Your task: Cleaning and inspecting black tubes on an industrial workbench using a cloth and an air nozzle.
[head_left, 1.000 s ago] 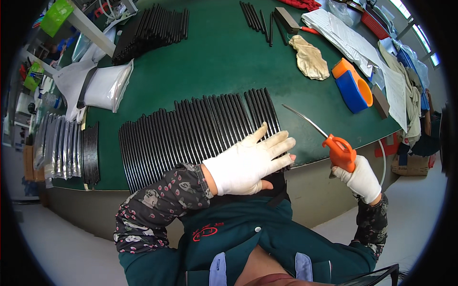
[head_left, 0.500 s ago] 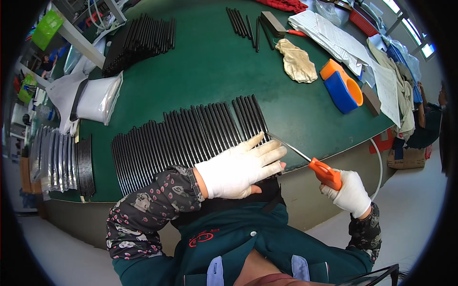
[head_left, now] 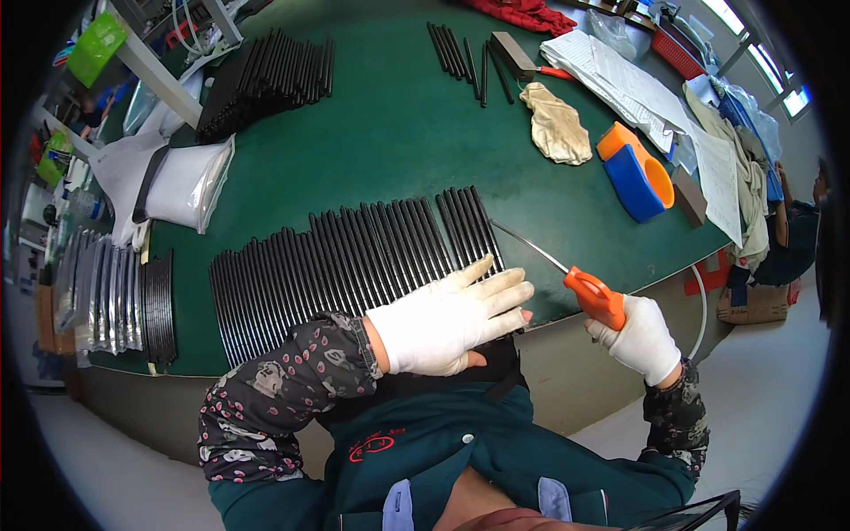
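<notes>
The left hand [head_left: 452,317], in a white glove, lies flat and released, fingers spread, on the near right end of a long row of black strips [head_left: 345,257] that lie side by side along the near edge of the green table [head_left: 390,142]. The right hand [head_left: 644,341], also gloved, is clenched around the orange handle of a tool [head_left: 567,274], held just off the table's near edge; its thin metal shaft slants up and left, and the tip meets the rightmost strips beside the left fingertips. Left of the row, at the table's left end, a stack of curved black pieces [head_left: 159,305] stands on edge, with silvery bagged packs [head_left: 93,296] beside it. Farther back on the left lies a white plastic bag [head_left: 186,181] and beyond it a heap of more black strips [head_left: 266,75]. At mid right sits an orange and blue tape dispenser [head_left: 637,173], with a crumpled beige glove [head_left: 556,124] just behind it to the left. Near the far edge lie a few loose black strips [head_left: 456,49], a grey block [head_left: 513,55] and white papers [head_left: 620,84]. A red cloth [head_left: 527,13] is at the very back, and more cloth [head_left: 744,168] hangs over the right end.
</notes>
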The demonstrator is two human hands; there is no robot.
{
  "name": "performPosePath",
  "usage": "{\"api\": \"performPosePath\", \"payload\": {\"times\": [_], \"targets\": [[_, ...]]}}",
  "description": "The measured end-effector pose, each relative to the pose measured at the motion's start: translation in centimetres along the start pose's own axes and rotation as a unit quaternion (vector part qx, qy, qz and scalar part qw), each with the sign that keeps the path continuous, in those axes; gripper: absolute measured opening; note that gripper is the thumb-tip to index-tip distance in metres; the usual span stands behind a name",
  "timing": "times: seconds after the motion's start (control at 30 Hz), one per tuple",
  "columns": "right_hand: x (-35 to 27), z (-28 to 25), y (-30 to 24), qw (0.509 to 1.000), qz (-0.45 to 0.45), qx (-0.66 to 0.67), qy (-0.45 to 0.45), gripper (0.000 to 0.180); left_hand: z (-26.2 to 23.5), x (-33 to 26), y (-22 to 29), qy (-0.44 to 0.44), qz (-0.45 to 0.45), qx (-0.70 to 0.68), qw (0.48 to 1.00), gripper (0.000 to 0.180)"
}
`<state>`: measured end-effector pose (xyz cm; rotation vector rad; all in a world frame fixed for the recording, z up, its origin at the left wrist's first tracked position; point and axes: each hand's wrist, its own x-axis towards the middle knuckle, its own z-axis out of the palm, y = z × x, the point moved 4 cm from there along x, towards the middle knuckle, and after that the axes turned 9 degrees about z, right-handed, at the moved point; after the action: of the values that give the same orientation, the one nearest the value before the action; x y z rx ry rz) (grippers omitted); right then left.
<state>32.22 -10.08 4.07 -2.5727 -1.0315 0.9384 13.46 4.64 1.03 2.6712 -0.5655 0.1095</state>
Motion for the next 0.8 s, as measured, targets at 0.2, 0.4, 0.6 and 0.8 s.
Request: {"api": "performPosePath", "payload": {"times": [0.2,0.4,0.6,0.8], "targets": [[-0.2,-0.1,0.1,1.000,0.000,-0.018,-0.011,0.028,0.1,0.0,0.0,0.007,0.000,-0.002,1.000,0.073],[-0.8,0.2,0.9,1.000,0.014,0.011,-0.005,0.030,-0.2,0.0,0.3,0.014,0.001,0.014,1.000,0.066],[-1.5,0.4,1.5,0.998,-0.004,0.054,-0.025,0.029,-0.1,-0.3,-0.1,0.003,0.001,0.005,1.000,0.075],[-3.1,0.1,2.7,0.991,0.019,0.125,-0.034,0.024,-5.4,-4.3,-3.6,0.093,-0.071,0.105,0.988,0.063]]}}
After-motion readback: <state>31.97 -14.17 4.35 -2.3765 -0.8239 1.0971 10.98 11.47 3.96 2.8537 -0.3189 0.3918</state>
